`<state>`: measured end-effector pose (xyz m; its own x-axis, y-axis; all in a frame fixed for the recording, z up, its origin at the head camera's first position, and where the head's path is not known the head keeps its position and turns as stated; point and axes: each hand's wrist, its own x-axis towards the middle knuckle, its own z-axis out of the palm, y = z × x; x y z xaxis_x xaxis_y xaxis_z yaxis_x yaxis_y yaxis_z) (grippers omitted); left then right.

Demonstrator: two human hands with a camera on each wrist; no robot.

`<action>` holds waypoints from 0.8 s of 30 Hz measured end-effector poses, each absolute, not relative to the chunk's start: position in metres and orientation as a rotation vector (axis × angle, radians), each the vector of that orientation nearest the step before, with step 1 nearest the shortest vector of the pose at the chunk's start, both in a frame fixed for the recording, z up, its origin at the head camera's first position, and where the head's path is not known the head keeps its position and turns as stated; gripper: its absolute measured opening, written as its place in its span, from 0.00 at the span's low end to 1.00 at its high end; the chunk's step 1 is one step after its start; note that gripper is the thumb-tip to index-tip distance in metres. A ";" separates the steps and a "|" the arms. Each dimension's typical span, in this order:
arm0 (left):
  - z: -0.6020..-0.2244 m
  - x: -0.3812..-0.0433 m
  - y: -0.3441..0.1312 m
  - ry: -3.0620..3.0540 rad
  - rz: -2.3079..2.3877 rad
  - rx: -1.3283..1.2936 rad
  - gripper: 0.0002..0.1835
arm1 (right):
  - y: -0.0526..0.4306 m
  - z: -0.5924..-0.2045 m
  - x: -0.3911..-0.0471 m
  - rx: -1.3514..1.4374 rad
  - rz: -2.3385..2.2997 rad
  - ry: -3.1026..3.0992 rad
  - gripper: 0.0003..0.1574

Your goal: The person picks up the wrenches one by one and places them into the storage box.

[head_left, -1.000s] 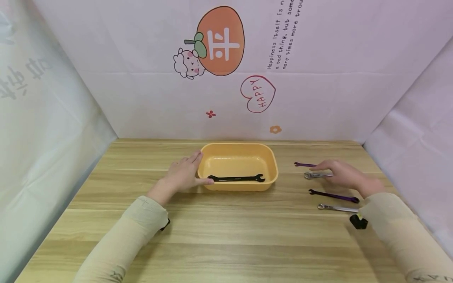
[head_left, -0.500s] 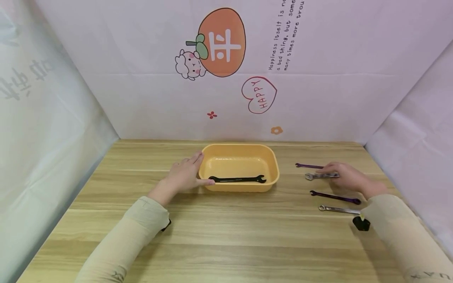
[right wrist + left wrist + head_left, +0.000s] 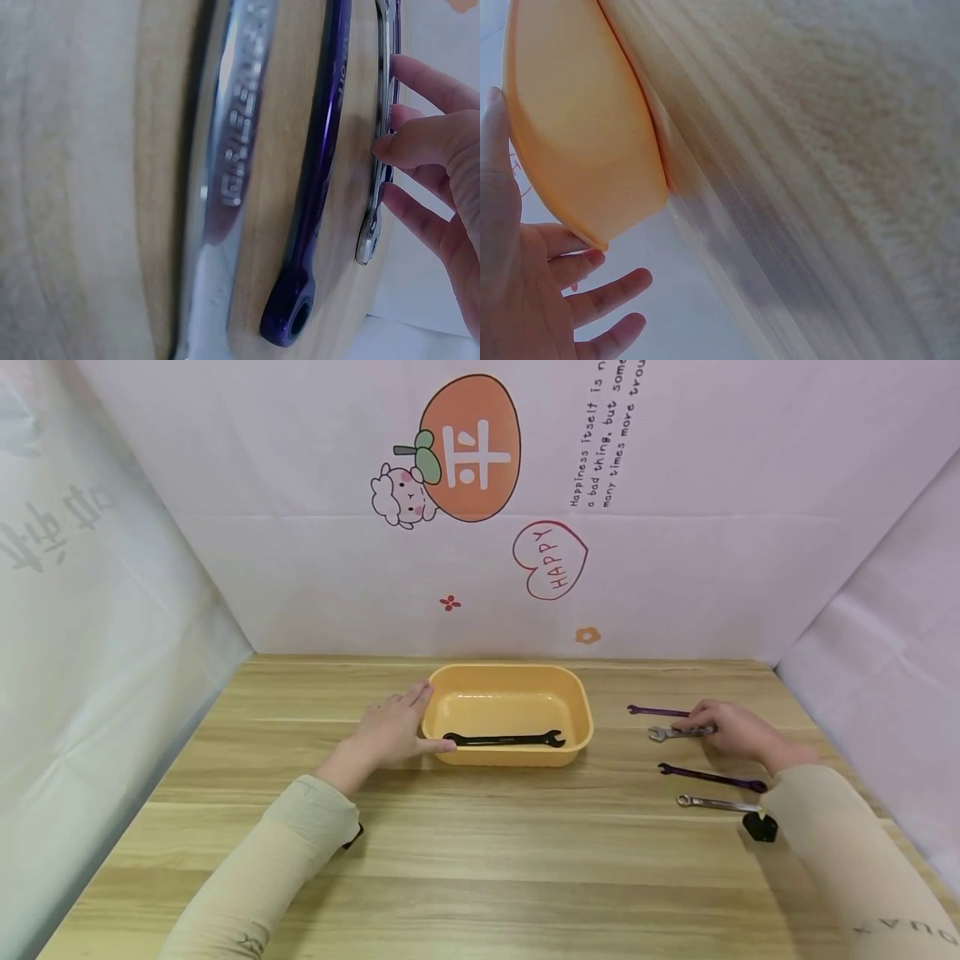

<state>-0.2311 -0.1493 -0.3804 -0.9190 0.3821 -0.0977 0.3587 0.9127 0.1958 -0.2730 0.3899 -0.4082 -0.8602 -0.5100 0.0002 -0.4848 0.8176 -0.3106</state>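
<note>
In the head view my left hand (image 3: 388, 728) rests on the left end of a yellow plastic bin (image 3: 510, 758), its thumb over the near rim. The left wrist view shows its fingers loosely extended around the bin's corner. A black wrench (image 3: 506, 740) lies inside along the near wall. On the right, my right hand (image 3: 731, 727) pinches a silver wrench (image 3: 662, 734) between thumb and fingers; I cannot tell whether it is off the table. Right behind it lies a purple wrench (image 3: 652, 710), partly hidden by the hand.
Nearer me on the right lie a dark purple wrench (image 3: 708, 776) and another silver wrench (image 3: 712, 803), its right end hidden by the sleeve. A black wrist camera (image 3: 760, 827) hangs under that sleeve. A white printed backdrop (image 3: 337, 585) stands behind the wooden table (image 3: 480, 860).
My right hand has drawn slightly to the right along the silver wrench, baring more of its handle, and its fingers have settled on it. The left hand, bin and black wrench look unchanged.
</note>
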 end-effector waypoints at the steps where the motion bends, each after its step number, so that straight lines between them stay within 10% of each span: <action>1: -0.380 -0.231 -0.149 2.941 0.266 0.571 0.61 | 0.390 -0.407 -0.273 -0.797 -0.464 2.914 0.27; 24: -0.380 -0.232 -0.150 2.932 0.268 0.577 0.62 | 0.386 -0.410 -0.271 -1.058 -0.310 2.965 0.28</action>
<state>-0.2319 -0.1497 -0.3795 -0.9164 0.3866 -0.1031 0.3615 0.9105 0.2008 -0.2714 0.3857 -0.4104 -0.7761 -0.6247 0.0862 -0.6290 0.7571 -0.1764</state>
